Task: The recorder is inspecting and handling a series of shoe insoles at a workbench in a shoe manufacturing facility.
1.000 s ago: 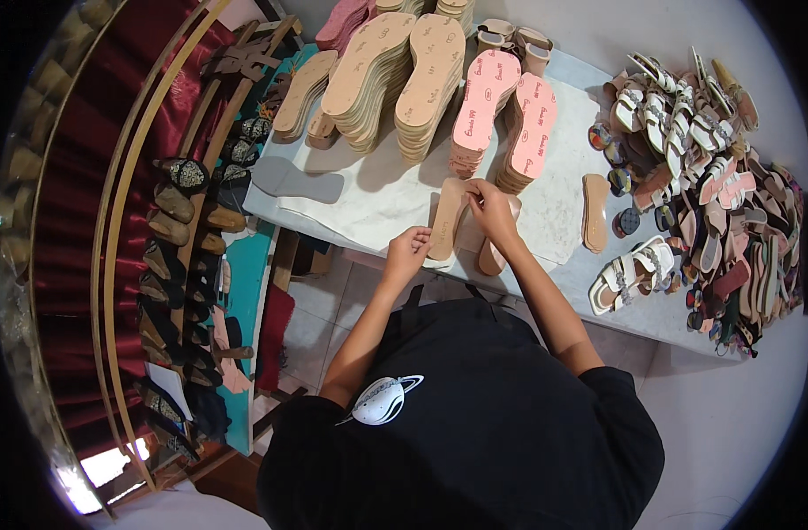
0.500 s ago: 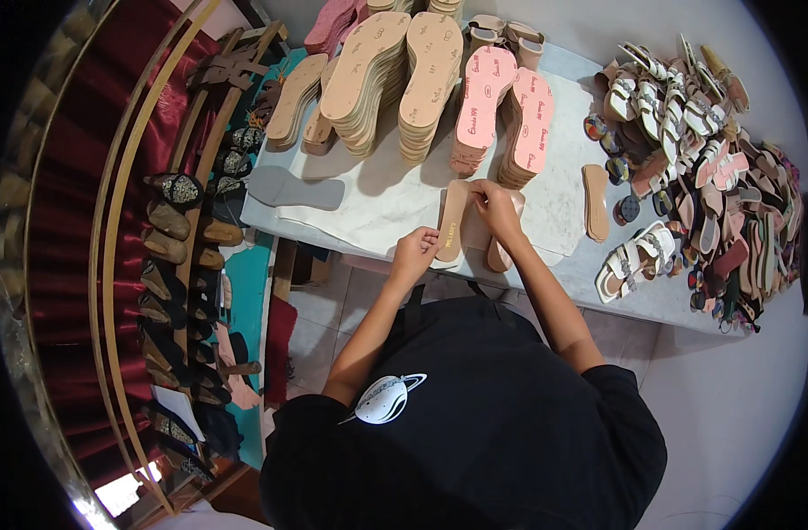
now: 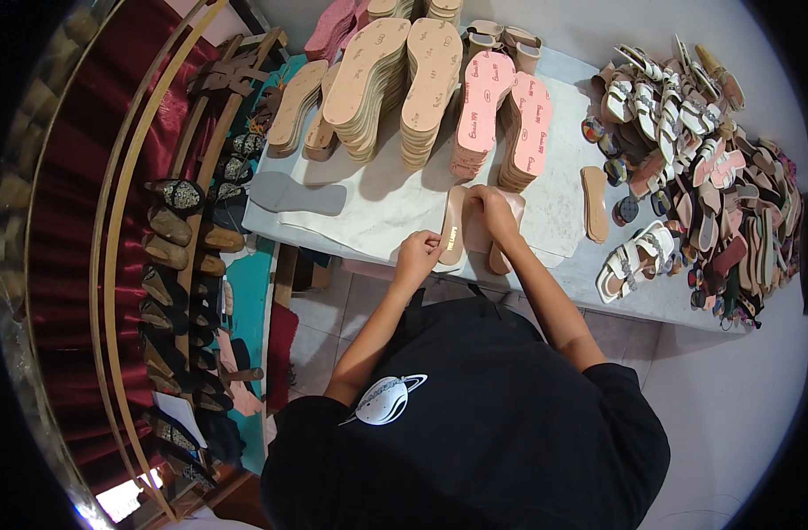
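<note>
A tan insole with gold lettering near its heel lies at the table's front edge, its long side pointing away from me. My left hand is closed, fingertips pinching the heel end from the left. At the other end, my right hand pinches the insole's right edge near the toe, with its fingers bent and partly hidden. A second tan insole lies beneath my right hand and wrist, mostly covered by them. Pale material shows under the heel of the first insole; I cannot tell what it is.
Tall stacks of beige insoles and pink printed insoles stand behind my hands. A grey sole-shaped sheet lies left. Rightward are a small tan insole stack, white sandals and a heap of sandals. Shoe racks line the left.
The first insole has shifted slightly and its gold lettering catches more light. Both hands keep their grip, with the right fingers a little lower. The whole view has moved slightly.
</note>
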Tool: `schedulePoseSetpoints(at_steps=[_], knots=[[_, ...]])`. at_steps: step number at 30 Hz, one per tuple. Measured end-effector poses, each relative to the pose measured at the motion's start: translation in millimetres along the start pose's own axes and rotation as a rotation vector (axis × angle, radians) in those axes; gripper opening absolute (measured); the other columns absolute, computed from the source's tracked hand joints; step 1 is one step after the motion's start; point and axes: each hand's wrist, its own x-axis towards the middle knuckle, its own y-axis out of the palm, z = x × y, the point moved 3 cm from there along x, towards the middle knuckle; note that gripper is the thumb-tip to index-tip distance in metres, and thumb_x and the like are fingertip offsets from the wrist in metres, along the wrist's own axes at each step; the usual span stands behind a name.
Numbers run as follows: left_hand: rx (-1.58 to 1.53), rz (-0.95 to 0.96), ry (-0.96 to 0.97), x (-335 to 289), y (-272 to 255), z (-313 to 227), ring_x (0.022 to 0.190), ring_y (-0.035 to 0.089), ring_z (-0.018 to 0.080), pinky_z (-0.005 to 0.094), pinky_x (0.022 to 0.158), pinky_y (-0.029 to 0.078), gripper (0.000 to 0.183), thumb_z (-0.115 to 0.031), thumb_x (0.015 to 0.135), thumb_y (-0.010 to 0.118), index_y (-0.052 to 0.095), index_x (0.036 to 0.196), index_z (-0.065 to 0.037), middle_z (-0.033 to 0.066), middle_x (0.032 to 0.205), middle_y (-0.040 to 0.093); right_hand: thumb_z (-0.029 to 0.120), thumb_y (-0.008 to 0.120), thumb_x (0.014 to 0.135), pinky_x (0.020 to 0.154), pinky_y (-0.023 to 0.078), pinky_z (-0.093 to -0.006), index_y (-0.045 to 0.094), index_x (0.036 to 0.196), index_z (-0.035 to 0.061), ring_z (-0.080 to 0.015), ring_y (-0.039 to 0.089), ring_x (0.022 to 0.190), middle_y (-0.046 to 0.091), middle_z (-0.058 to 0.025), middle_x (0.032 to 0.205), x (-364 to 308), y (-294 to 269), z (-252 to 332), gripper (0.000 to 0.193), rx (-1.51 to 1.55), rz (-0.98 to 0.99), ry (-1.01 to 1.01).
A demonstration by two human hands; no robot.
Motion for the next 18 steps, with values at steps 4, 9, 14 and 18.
schedulePoseSetpoints(at_steps=[4,9,14,18], knots=[[0.009,-0.011,-0.004,-0.3,1.5,0.1,0.064,0.063,0.0137,0.0246,0.06,0.05,0.021,-0.01,0.074,0.069,0.064,0.089,0.004,0.0114,0.077,0.065,-0.001,0.052,0.073,0.068,0.044,-0.0409,0.058,0.084,0.0,-0.0362,0.055,0.077,0.056,-0.0195,0.08,-1.7,4.3,-7.9,0.012,-0.011,-0.002,-0.003],[0.0,-0.06,0.015,-3.4,1.3,-3.1,0.064,0.064,0.0208,0.0292,0.059,0.05,0.017,-0.009,0.073,0.068,0.064,0.084,0.003,0.0152,0.077,0.063,-0.001,0.052,0.075,0.069,0.044,-0.0382,0.059,0.086,-0.0001,-0.0337,0.056,0.078,0.057,-0.0184,0.081,-0.8,6.3,-12.1,0.013,-0.033,0.021,0.004],[-0.001,-0.065,-0.001,-3.8,2.5,-4.1,0.064,0.063,0.0214,0.0295,0.059,0.05,0.017,-0.01,0.073,0.068,0.064,0.083,0.003,0.015,0.076,0.063,-0.001,0.053,0.076,0.07,0.044,-0.0365,0.06,0.088,0.0,-0.0321,0.057,0.079,0.058,-0.0169,0.082,-0.4,9.2,-17.4,0.014,-0.063,0.045,-0.006],[0.04,-0.073,0.016,-4.6,3.7,-0.6,0.064,0.063,0.0152,0.0259,0.06,0.051,0.019,-0.009,0.074,0.068,0.064,0.088,0.004,0.0125,0.077,0.065,0.002,0.052,0.078,0.072,0.045,-0.0373,0.061,0.089,0.0009,-0.0335,0.057,0.081,0.056,-0.0165,0.086,-1.3,10.4,-13.4,0.015,-0.104,0.05,0.019]])
